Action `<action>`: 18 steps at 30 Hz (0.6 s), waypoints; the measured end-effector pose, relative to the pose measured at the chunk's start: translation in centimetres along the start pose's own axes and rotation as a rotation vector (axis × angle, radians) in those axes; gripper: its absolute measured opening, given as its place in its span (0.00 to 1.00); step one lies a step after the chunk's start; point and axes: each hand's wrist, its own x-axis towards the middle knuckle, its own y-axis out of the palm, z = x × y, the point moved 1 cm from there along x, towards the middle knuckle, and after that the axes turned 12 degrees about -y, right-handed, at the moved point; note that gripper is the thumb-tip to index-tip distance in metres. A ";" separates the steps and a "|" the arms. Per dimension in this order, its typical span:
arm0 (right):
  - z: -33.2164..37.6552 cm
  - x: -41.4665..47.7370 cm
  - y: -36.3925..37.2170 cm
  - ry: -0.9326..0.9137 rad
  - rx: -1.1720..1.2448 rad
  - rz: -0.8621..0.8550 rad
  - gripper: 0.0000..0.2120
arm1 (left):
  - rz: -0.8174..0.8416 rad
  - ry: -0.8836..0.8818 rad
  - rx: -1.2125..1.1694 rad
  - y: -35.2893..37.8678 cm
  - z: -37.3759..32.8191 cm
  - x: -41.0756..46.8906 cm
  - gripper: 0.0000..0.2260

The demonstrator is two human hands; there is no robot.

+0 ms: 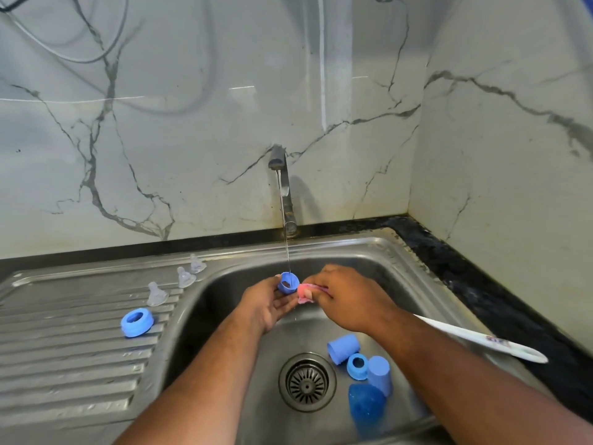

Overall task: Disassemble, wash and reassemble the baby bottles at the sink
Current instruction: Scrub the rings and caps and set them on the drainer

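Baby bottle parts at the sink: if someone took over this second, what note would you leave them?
Left hand holds a blue ring under the running tap. Right hand pinches a pink sponge beside it.
On the draining board: three clear teats and a second ring.
In the basin by the drain: two blue caps, a third ring, a blue bottle.
Done: the parts are apart.
Left: finish this ring, wash the basin pieces, reassemble.
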 end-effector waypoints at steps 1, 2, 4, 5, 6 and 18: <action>0.0 0.0 0.0 -0.001 0.001 0.004 0.17 | -0.001 -0.004 0.002 -0.2 0.0 0.1 0.15; 0.0 0.1 0.1 0.000 0.005 0.005 0.17 | -0.001 -0.008 0.003 -0.3 0.1 0.3 0.15; -0.1 0.1 0.2 0.002 0.014 0.005 0.17 | 0.002 -0.021 -0.007 -0.5 0.1 0.5 0.15; -0.1 0.1 0.2 0.003 0.019 0.004 0.17 | 0.005 -0.027 -0.011 -0.5 0.1 0.5 0.15; -0.1 0.1 0.2 0.003 0.022 0.006 0.16 | 0.010 -0.032 -0.015 -0.5 0.0 0.6 0.15; -0.3 0.2 0.6 -0.002 0.023 0.007 0.13 | 0.014 -0.011 -0.130 -0.5 -0.2 0.5 0.11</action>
